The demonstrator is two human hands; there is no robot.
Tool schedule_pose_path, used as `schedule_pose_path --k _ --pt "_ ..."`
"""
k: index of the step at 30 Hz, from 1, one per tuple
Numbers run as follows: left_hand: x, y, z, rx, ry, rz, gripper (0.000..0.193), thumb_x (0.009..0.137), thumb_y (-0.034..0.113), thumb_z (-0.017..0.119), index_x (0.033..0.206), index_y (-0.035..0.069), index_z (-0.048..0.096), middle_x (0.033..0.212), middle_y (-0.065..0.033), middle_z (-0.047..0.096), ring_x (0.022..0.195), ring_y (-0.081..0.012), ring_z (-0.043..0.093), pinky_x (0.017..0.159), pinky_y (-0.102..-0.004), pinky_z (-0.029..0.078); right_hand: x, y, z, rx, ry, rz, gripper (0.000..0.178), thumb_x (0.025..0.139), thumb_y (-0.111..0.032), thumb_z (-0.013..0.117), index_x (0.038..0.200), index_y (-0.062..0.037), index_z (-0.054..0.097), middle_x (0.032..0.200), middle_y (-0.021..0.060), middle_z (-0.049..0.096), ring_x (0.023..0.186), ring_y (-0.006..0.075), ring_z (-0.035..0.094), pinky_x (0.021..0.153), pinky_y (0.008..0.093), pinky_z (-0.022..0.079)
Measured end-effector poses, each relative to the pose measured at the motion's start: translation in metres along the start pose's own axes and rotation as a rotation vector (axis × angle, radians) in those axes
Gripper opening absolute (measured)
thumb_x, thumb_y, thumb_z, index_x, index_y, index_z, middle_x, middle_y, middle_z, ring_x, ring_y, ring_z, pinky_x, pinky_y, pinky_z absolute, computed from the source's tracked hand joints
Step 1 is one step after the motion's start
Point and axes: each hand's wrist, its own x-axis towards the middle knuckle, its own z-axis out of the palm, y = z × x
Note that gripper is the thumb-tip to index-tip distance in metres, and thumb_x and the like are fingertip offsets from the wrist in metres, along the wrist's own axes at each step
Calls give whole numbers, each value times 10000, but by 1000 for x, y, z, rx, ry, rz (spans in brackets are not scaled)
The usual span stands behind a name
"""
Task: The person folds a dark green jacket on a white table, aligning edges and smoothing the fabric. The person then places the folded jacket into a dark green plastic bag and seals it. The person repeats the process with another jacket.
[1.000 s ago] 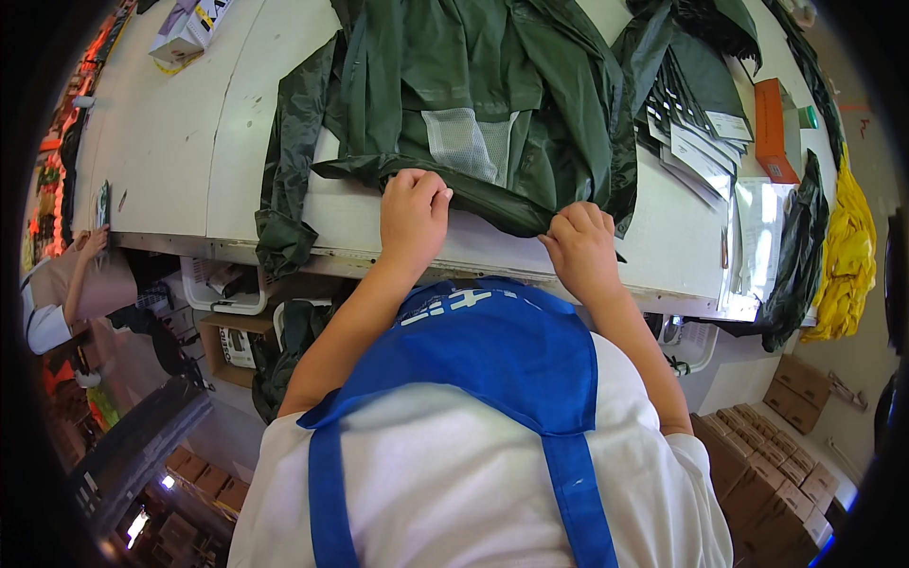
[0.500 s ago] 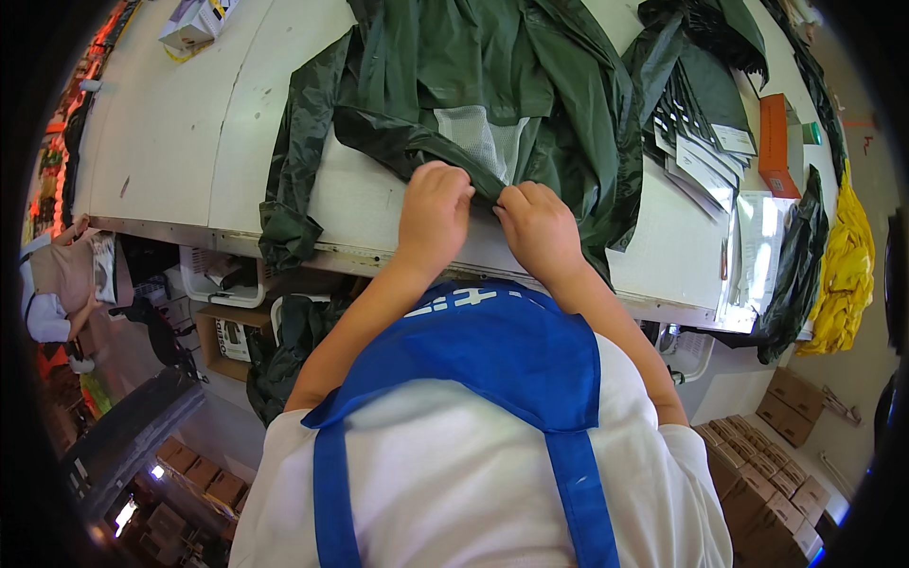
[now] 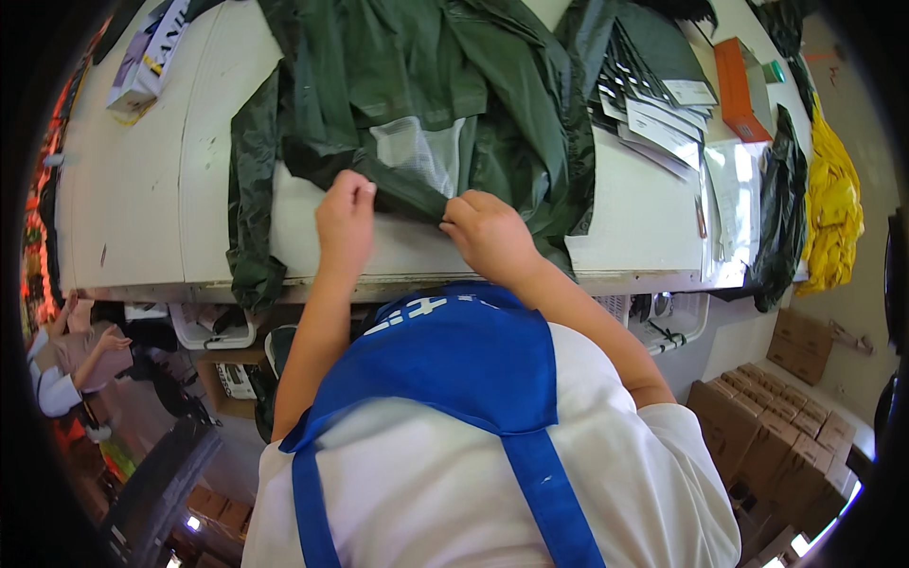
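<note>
A dark green raincoat (image 3: 398,85) lies spread on the white table, its lower edge toward me. A pale mesh panel (image 3: 421,151) shows in its middle, just above the folded hem. My left hand (image 3: 343,222) pinches that hem at the left, thumb against the fingers. Farther right along the same edge, my right hand (image 3: 492,235) grips it, with its fingertips partly hidden by the hand. Between the two hands the hem runs as a narrow rolled band. One sleeve (image 3: 251,180) hangs down at the left over the table's front edge.
On the table's right are a stack of dark packets with white cards (image 3: 653,123), an orange box (image 3: 740,90) and a clear plastic sheet (image 3: 734,204). Yellow cloth (image 3: 833,208) hangs beyond. A white box (image 3: 147,62) stands far left. Another person (image 3: 80,355) is at the left.
My hands are farther apart; the left has moved left along the hem, while the right still holds it. The whole view has shifted, and the other person's hands have moved.
</note>
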Motion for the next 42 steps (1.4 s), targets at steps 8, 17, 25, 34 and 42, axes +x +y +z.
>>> schedule_pose_path --k 8,17,25,34,42 --pt "19 -54 -39 213 57 142 210 838 167 659 1026 79 624 1161 -120 514 1015 -241 520 880 -339 431 -17 43 -32 212 -171 113 195 767 -130 694 928 -67 604 867 117 599 835 295 598 720 371 492" --pt "-19 -224 -149 372 115 -518 891 744 342 754 1453 139 254 1373 -242 420 1253 -337 437 1013 -407 370 -289 426 -227 -809 270 1308 691 794 -183 559 1410 -21 294 1338 230 463 1199 378 487 1015 446 378" --pt "-6 -35 -143 -755 1 -539 267 918 247 601 1153 160 510 979 -46 600 870 -126 562 748 -268 471 -212 346 -194 -84 841 1082 146 862 -46 538 1002 -45 578 769 62 598 676 86 569 545 212 461" --pt "-8 48 -100 -911 -421 -173 252 869 255 674 956 33 592 920 1 600 830 -72 534 769 -228 432 49 -21 -52 1044 -138 339 354 800 -101 685 1142 -61 605 870 -41 524 597 26 372 547 164 321" --pt "-25 64 -104 -58 6 276 241 802 133 702 976 0 603 883 -15 607 841 -116 541 813 -258 434 62 -46 -55 942 -257 440 336 739 -49 778 1031 -44 611 685 -93 457 611 7 381 545 182 303"
